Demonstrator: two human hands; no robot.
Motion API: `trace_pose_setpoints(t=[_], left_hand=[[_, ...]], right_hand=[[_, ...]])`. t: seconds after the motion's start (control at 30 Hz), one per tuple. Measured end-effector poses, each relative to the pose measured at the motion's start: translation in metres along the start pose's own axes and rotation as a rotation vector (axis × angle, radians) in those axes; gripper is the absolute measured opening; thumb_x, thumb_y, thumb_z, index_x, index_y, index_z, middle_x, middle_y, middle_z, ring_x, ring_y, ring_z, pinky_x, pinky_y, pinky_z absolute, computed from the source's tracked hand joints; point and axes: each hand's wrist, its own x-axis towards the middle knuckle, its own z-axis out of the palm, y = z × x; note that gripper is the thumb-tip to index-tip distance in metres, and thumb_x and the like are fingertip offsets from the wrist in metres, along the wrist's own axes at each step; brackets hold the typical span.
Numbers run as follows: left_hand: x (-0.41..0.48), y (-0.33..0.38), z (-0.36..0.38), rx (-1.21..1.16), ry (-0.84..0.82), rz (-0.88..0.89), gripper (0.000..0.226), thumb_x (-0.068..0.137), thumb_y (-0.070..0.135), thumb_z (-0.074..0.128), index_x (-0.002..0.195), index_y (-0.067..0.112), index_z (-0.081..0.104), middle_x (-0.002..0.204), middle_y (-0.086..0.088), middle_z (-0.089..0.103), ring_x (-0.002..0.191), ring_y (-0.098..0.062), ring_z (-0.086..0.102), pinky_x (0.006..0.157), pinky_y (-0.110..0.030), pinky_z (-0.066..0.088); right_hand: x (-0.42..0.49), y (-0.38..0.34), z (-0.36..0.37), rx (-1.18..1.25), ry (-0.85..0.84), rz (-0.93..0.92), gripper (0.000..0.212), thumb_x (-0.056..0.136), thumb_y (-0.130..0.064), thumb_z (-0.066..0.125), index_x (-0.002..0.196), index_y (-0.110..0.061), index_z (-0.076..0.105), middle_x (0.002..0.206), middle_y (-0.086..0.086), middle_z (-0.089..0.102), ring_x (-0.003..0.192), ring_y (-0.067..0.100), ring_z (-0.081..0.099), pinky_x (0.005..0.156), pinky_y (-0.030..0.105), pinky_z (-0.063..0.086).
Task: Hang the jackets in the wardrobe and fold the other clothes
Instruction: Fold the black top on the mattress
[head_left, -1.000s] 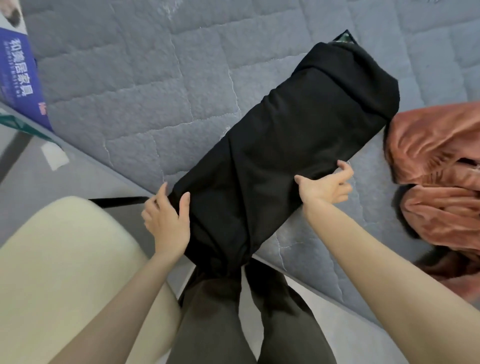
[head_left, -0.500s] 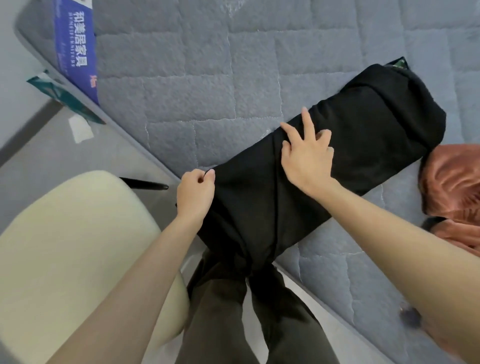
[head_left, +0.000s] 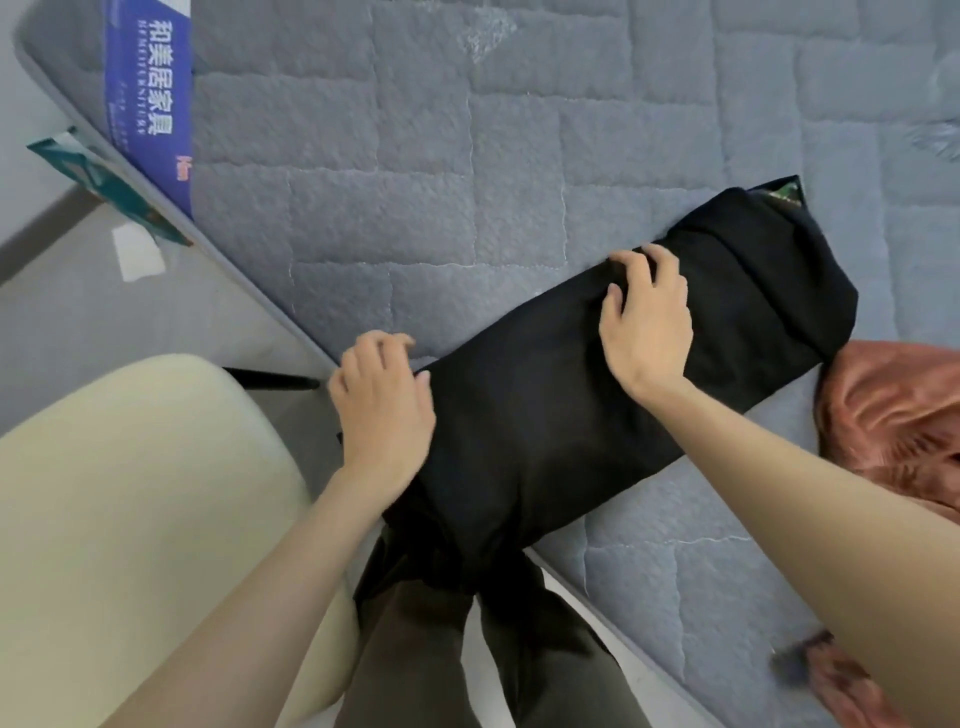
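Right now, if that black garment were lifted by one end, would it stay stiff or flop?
Probably flop: the black garment wrinkles under the right hand, and its near end droops off the mattress edge. Its folded layers would likely fall open. It seems unlikely to slide, resting on quilted fabric.

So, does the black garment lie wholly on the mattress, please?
No, the near end of the black garment hangs off the edge of the mattress.
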Motion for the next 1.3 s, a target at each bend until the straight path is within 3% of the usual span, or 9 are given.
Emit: trace_pose_setpoints(t=[0.3,0.43,0.63,0.77,0.87,0.97,1.07,1.2,1.3], left_hand=[[0.037,0.123,0.051,0.010,-0.267,0.502,0.060,0.102,0.037,0.029,0.152,0.028,-0.003,0.161,0.000,-0.008,0.147,-0.023,-0.009,0.117,-0.051,0.001],[0.056,0.130,0.076,0.092,-0.315,0.529,0.065,0.100,0.047,0.027,0.148,0.037,-0.015,0.159,0.000,-0.018,0.146,-0.027,-0.014,0.114,-0.058,-0.002],[0.059,0.123,0.088,0.061,-0.294,0.462,0.078,0.093,0.063,0.020,0.140,0.029,-0.033,0.159,0.005,-0.015,0.147,-0.022,-0.011,0.116,-0.047,-0.005],[0.061,0.121,0.091,0.046,-0.336,0.430,0.080,0.092,0.065,0.020,0.139,0.028,-0.034,0.158,0.004,-0.021,0.146,-0.020,-0.017,0.115,-0.043,-0.010],[0.062,0.120,0.091,0.029,-0.358,0.429,0.080,0.091,0.066,0.019,0.139,0.029,-0.034,0.157,0.005,-0.023,0.145,-0.018,-0.019,0.115,-0.042,-0.010],[0.064,0.122,0.087,0.012,-0.388,0.409,0.084,0.090,0.066,0.025,0.144,0.027,-0.026,0.159,0.004,-0.017,0.147,-0.018,-0.012,0.117,-0.042,-0.006],[0.072,0.130,0.077,-0.031,-0.406,0.325,0.084,0.091,0.064,0.035,0.152,0.024,-0.008,0.159,0.000,0.004,0.145,-0.023,0.006,0.116,-0.046,0.008],[0.103,0.147,0.062,-0.189,-0.465,0.138,0.076,0.089,0.062,0.046,0.148,0.022,0.023,0.148,-0.006,0.034,0.135,-0.028,0.030,0.110,-0.049,0.025],[0.116,0.155,0.057,-0.293,-0.611,0.123,0.073,0.082,0.065,0.056,0.137,0.021,0.037,0.132,0.001,0.052,0.120,-0.022,0.050,0.094,-0.037,0.041]], right_hand=[[0.073,0.065,-0.046,0.038,0.065,0.228,0.046,0.099,-0.036,0.042,0.144,-0.024,0.039,0.154,-0.004,0.028,0.124,0.026,0.050,0.096,0.038,0.041],[0.120,0.081,-0.057,0.100,-0.161,0.332,0.046,0.089,-0.044,0.058,0.130,-0.023,0.055,0.136,0.006,0.051,0.110,0.033,0.059,0.095,0.044,0.048],[0.131,0.084,-0.055,0.216,0.018,0.305,0.014,0.091,-0.028,0.060,0.095,-0.015,0.059,0.107,0.006,0.060,0.094,0.025,0.060,0.079,0.032,0.044],[0.149,0.084,-0.061,0.532,0.213,0.514,0.019,0.091,-0.017,0.059,0.077,-0.015,0.047,0.084,0.010,0.065,0.049,0.013,0.064,0.050,0.030,0.055],[0.160,0.086,-0.055,0.690,0.256,0.660,0.016,0.091,-0.014,0.061,0.076,-0.016,0.053,0.064,-0.002,0.061,0.056,0.014,0.068,0.066,0.030,0.059],[0.156,0.089,-0.046,0.592,0.141,0.649,0.018,0.093,-0.011,0.055,0.107,-0.010,0.065,0.101,0.004,0.069,0.096,0.019,0.067,0.094,0.033,0.050],[0.129,0.085,-0.048,0.519,0.090,0.500,0.049,0.092,-0.005,0.052,0.140,-0.012,0.043,0.152,0.005,0.031,0.118,0.014,0.053,0.104,0.024,0.039],[0.056,0.085,-0.041,0.427,0.136,0.453,0.056,0.093,-0.019,0.057,0.145,-0.022,0.038,0.159,0.001,0.016,0.143,0.017,0.022,0.115,0.026,0.022],[0.000,0.087,-0.028,0.411,0.176,0.791,0.067,0.090,-0.039,0.060,0.148,-0.028,0.029,0.159,-0.002,0.014,0.141,0.027,0.017,0.114,0.041,0.021]])
